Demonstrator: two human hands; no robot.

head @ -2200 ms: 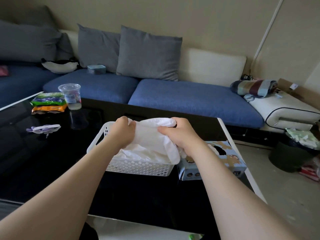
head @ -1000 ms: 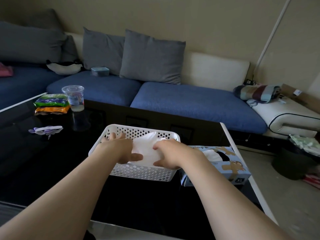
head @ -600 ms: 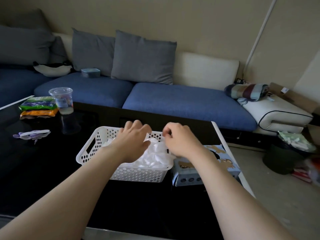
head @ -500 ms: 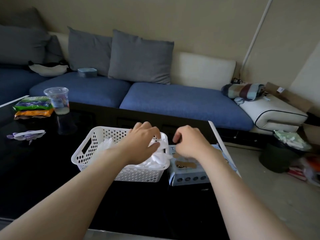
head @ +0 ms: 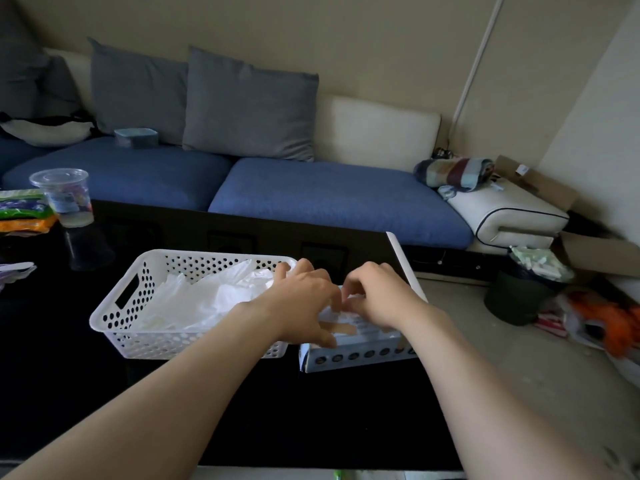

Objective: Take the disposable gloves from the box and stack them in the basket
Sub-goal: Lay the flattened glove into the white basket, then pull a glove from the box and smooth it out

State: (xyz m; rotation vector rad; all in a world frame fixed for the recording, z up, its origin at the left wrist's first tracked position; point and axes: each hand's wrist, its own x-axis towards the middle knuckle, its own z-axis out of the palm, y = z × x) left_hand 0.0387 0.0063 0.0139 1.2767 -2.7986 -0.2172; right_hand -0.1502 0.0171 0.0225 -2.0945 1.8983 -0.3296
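My left grip (head: 304, 306) lies spread and flat on top of the box (head: 360, 356), pressing it down with nothing in it. My right grip (head: 379, 296) is just beside it, fingers curled down at the box's opening. I cannot tell whether a glove is pinched between them yet, because the knuckles hide the fingertips. The box sits directly under both grips. The basket (head: 145, 271) touches or nearly touches it on the far side of my left grip, and the gloves (head: 214, 299) already moved lie inside the basket.

The first risk, as I judge it, is the pull. These gloves look like thin, filmy white plastic that clings to itself, so one tug could bring out a clump instead of a single glove. The box is light cardboard (pale blue, with a row of dark dots on its near face). If my left grip eases off, it could lift or slide, and the edge of the surface (head: 104, 393) runs close on the outer side of my right grip.

The second risk is the pile. It is crumpled and puffy rather than flat and rises near the basket's perforated rim on the side toward my left grip. Another glove dropped loosely could slide off over that hard, slick plastic wall.
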